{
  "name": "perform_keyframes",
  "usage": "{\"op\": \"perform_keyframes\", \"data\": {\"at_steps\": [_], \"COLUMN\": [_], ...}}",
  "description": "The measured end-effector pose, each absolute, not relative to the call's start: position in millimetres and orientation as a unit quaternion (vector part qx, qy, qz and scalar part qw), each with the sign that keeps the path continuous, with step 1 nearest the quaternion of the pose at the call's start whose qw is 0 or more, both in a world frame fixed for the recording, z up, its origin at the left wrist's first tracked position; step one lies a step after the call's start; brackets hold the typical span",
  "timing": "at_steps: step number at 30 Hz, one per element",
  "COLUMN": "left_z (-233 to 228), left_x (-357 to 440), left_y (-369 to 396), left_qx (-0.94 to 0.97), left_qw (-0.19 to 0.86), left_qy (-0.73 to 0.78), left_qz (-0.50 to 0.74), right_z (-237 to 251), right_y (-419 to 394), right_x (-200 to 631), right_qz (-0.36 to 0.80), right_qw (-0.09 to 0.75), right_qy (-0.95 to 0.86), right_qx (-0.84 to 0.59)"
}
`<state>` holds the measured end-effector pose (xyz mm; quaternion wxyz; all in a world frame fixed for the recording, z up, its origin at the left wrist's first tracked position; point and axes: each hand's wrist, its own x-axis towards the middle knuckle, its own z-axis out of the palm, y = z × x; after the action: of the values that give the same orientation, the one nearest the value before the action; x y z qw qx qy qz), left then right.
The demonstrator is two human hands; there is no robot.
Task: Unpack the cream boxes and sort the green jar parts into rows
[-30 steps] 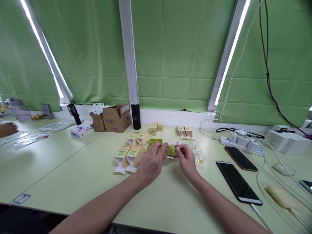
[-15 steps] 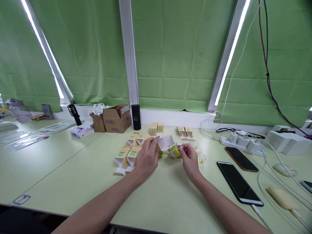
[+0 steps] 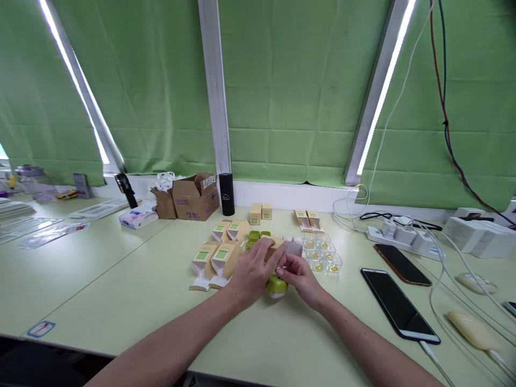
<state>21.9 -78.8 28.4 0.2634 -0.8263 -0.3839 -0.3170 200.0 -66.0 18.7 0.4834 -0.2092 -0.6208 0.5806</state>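
Note:
My left hand [image 3: 253, 271] is closed around a small tan cardboard box [image 3: 276, 243], whose white flap [image 3: 293, 248] points right. Just below it, my right hand [image 3: 300, 279] pinches the top of a small rounded green item with a white end [image 3: 277, 287]. The fingertips of both hands nearly meet, so the exact grip is partly hidden. Behind my left hand sit several green pieces [image 3: 253, 236]. To its left stand tan boxes with green labels and open flaps [image 3: 226, 257]. Several clear cups with yellow centres [image 3: 322, 250] are on the right.
Closed tan boxes [image 3: 255, 214] and two open ones [image 3: 308, 220] stand farther back. A black tumbler [image 3: 226, 194] and a brown carton [image 3: 195, 198] are by the wall. Two phones [image 3: 399, 303], a power strip [image 3: 405, 237] and cables lie to the right.
My right hand has moved left and nearer to me with the green item, which is now below the box. My left hand has shifted slightly nearer, uncovering green pieces behind it.

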Motion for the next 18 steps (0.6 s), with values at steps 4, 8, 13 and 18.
{"op": "perform_keyframes", "data": {"at_steps": [4, 8, 13, 18], "left_z": [29, 31, 36, 39], "left_x": [23, 16, 5, 5], "left_y": [-78, -71, -64, -65], "left_qx": [-0.822, -0.794, -0.758, -0.739], "left_qw": [0.262, 0.264, 0.248, 0.227], "left_qy": [-0.388, -0.433, -0.486, -0.516], "left_qz": [-0.325, -0.337, -0.358, -0.370], "right_z": [22, 26, 27, 38], "right_y": [-63, -57, -54, -65], "right_x": [203, 213, 225, 226], "right_qz": [0.564, 0.522, 0.427, 0.230], "right_qw": [0.519, 0.578, 0.554, 0.351], "right_qy": [-0.602, -0.570, -0.638, -0.799], "right_qx": [-0.224, -0.264, -0.322, -0.430]}}
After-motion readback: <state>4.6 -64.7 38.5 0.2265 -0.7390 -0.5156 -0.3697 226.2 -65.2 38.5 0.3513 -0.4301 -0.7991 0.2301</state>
